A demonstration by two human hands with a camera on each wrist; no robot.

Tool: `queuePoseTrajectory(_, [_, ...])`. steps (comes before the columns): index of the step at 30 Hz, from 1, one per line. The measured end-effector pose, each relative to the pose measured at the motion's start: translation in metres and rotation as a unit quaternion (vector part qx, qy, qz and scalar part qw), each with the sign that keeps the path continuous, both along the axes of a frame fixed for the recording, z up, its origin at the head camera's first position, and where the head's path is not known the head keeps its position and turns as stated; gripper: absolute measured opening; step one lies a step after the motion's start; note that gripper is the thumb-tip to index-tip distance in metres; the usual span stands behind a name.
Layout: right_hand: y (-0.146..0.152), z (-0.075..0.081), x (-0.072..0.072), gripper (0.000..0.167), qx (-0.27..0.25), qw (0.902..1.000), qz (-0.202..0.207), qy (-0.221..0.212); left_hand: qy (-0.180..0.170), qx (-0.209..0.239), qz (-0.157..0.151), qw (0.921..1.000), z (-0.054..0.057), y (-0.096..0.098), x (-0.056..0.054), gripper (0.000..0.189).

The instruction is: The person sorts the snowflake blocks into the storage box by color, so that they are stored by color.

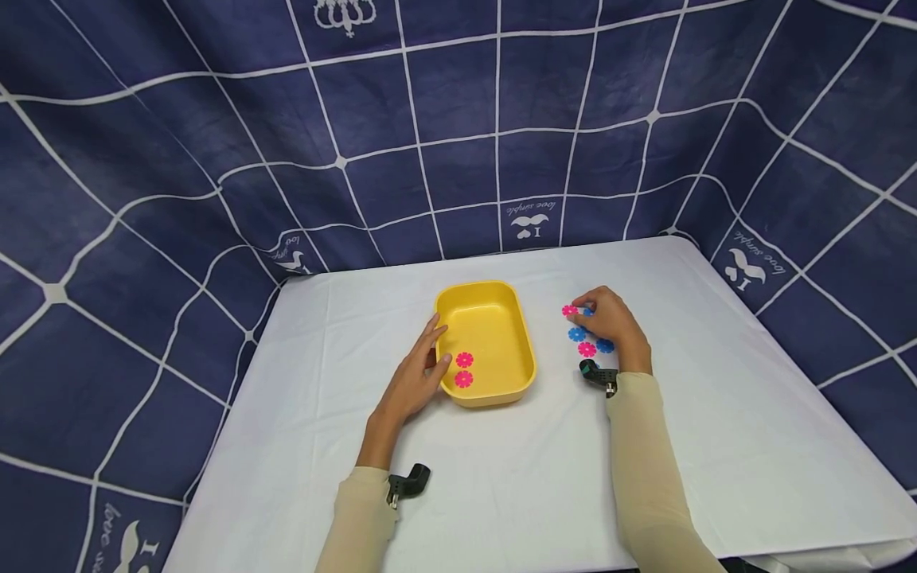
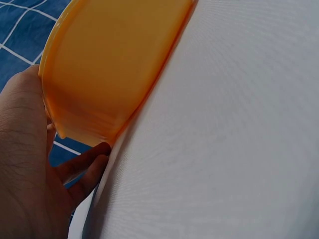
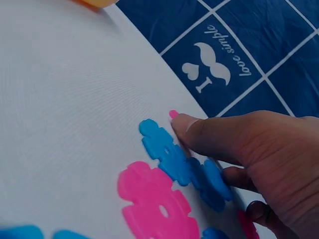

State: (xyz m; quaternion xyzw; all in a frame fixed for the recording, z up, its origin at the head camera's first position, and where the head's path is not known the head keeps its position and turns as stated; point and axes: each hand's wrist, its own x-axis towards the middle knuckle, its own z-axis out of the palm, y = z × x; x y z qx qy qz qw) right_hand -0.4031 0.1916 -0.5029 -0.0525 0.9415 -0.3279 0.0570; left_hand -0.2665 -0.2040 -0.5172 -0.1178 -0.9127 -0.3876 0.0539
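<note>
Yellow tray (image 1: 494, 338): left hand (image 1: 415, 380), fingers spread, touches it; right hand (image 1: 612, 317) pinches a pink flower disc (image 1: 569, 310).

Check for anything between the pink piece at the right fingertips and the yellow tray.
Nothing visible blocks the way: only white cloth lies between the pink piece, at the right hand, and the yellow tray.

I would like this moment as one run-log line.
Left hand: holds yellow tray; Right hand: pinches pink flower disc; In tray: two pink discs; Near right hand: blue discs, other pink discs
</note>
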Motion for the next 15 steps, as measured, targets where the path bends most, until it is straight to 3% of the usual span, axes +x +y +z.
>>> queuePoseTrajectory(15, [-0.0038,-0.0015,0.0025,0.039,0.003,0.9995,-0.02,0.024,-0.001,0.008,-0.005,1.0,-0.0002,-0.0001,-0.0001,0.062])
